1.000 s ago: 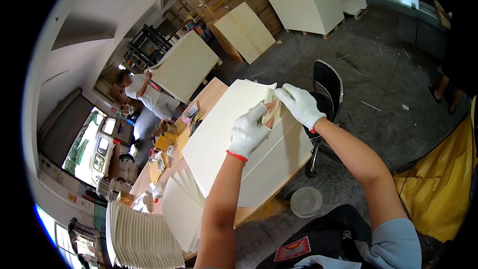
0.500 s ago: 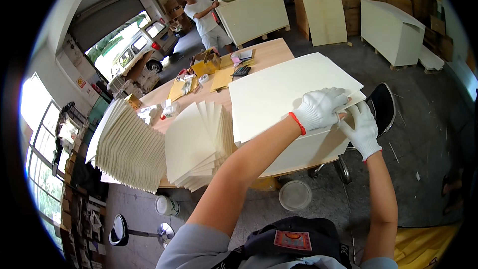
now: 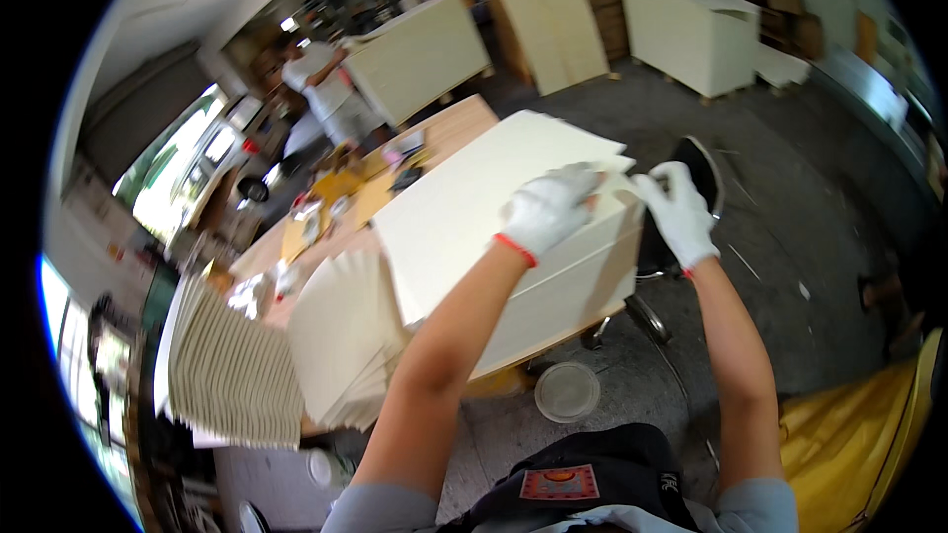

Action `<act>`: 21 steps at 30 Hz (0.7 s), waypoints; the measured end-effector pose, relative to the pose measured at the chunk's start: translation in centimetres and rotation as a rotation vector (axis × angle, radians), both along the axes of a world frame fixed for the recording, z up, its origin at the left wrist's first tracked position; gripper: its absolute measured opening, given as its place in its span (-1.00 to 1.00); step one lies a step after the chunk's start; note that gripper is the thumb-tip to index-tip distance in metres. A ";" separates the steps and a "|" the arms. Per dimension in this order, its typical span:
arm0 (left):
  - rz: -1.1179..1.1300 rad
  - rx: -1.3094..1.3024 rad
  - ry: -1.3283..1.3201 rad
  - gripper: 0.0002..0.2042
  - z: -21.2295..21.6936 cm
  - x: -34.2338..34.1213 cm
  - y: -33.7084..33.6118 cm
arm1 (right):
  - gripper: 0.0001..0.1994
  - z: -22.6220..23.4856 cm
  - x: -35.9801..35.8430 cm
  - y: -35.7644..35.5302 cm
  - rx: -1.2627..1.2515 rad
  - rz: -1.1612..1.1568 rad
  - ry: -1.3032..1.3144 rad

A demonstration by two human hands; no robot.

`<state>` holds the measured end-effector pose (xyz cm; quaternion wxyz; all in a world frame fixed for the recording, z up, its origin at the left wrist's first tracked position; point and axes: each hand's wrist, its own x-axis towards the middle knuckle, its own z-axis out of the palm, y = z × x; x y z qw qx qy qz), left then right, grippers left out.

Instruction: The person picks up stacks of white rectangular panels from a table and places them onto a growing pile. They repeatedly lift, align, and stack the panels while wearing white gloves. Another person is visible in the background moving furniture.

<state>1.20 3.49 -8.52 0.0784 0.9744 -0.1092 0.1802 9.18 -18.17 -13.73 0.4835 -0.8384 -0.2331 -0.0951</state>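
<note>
A stack of large cream-white sheets (image 3: 494, 183) lies on the wooden table in front of me, its right corners slightly fanned apart. My left hand (image 3: 553, 209), in a white knit glove with a red cuff, rests palm-down on the stack near its right end. Its bent fingers and thumb close at the top sheet's front edge; bare fingertips show, blurred. Beside the right corner is my right hand (image 3: 679, 215), gloved alike. Thumb and forefinger are apart there, with a gap between them. Whether the thumb touches a sheet I cannot tell.
Fanned stacks of smaller sheets (image 3: 341, 336) and folded ones (image 3: 232, 365) stand left on the table (image 3: 459, 123), tools behind them. A black chair (image 3: 699, 173) is right of it, a round tub (image 3: 567, 392) below. Another person (image 3: 326, 89) stands at a pale stack (image 3: 420, 54).
The view has swung, so the table sits farther left in it. My right hand has drawn away from my left hand, toward the right of the stack's corner. My left hand stays on the sheets.
</note>
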 end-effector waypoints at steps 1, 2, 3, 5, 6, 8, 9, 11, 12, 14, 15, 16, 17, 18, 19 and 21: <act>0.039 -0.026 0.014 -0.68 0.0 -0.4 0.2 | -0.60 1.5 -0.2 0.2 -0.187 -0.057 0.019; 0.049 -0.041 0.014 -0.66 0.1 -0.3 -0.2 | -0.61 1.3 0.5 0.2 -0.277 -0.011 -0.091; 0.050 -0.055 0.013 -0.65 0.4 -0.1 -0.9 | -0.62 1.1 1.3 -0.3 -0.360 0.022 -0.206; 0.058 -0.061 -0.003 -0.63 1.2 -0.6 -1.7 | -0.64 1.2 2.1 -0.3 -0.375 0.047 -0.458; 0.072 -0.055 0.026 -0.62 1.7 -0.5 -2.2 | -0.65 1.3 2.6 -0.5 -0.385 0.043 -0.587; 0.120 -0.055 0.087 -0.62 2.2 -0.8 -2.8 | -0.62 2.2 2.7 -0.5 -0.360 0.096 -0.547; 0.128 -0.061 0.105 -0.61 2.5 -0.8 -2.8 | -0.59 2.8 2.7 -0.2 -0.334 0.127 -0.473; 0.142 -0.079 0.142 -0.60 2.7 -1.0 -3.1 | -0.54 2.8 2.8 0.3 -0.210 0.161 -0.282; 0.100 -0.130 0.104 -0.62 2.2 -0.9 -2.8 | -0.53 2.3 2.8 0.6 -0.108 0.170 -0.165; 0.028 -0.229 0.028 -0.65 1.5 -0.9 -1.8 | -0.49 2.0 2.0 1.2 0.071 0.187 0.023; 0.029 -0.260 0.061 -0.64 1.4 -0.7 -1.5 | -0.48 2.0 1.9 1.2 0.111 0.193 0.114; 0.030 -0.295 0.102 -0.62 1.6 -0.9 -1.6 | -0.48 1.9 1.6 1.4 0.132 0.173 0.131; 0.030 -0.329 0.142 -0.61 1.7 -0.9 -1.6 | -0.47 1.9 1.3 1.5 0.157 0.151 0.146; 0.020 -0.347 0.151 -0.60 1.7 -0.9 -1.4 | -0.46 1.8 0.9 1.7 0.184 0.130 0.162; 0.009 -0.367 0.157 -0.59 1.7 -0.8 -1.3 | -0.46 1.7 0.8 1.9 0.188 0.100 0.131; 0.012 -0.368 0.166 -0.57 1.8 -0.9 -1.5 | -0.46 1.6 0.6 2.1 0.193 0.068 0.102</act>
